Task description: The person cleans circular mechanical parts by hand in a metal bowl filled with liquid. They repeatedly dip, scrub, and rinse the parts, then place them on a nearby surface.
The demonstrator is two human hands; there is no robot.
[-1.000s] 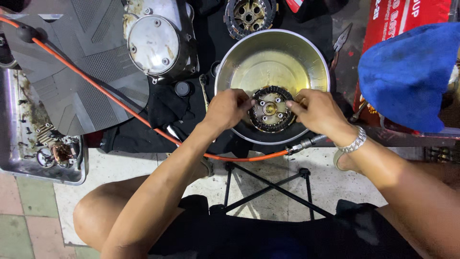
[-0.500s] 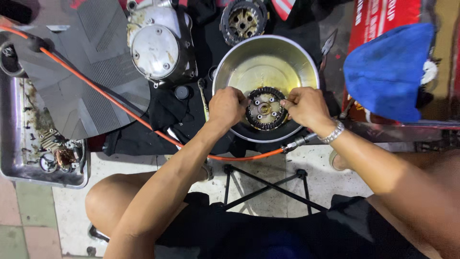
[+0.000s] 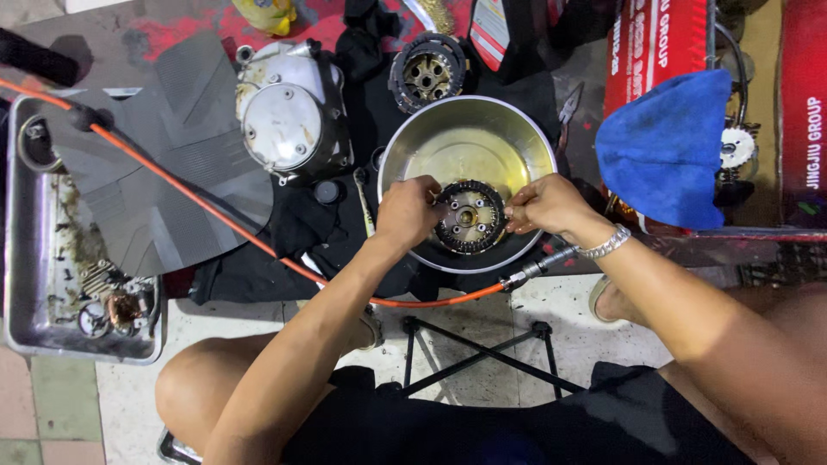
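Clutch pack (image 3: pixel 469 217), a round toothed metal part, sits over the near side of a steel bowl (image 3: pixel 482 129), gripped on both edges: the left hand (image 3: pixel 407 212) pinches its left rim, the right hand (image 3: pixel 544 207) its right rim. An orange hose (image 3: pixel 198 200) runs under the forearms. Beyond lie an engine cover (image 3: pixel 284 116), a second clutch part (image 3: pixel 428 71), a blue cloth (image 3: pixel 668 146) and, far left, a metal tray (image 3: pixel 26 284).

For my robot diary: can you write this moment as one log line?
left hand: holding toothed disc | right hand: holding disc | place: over metal bowl
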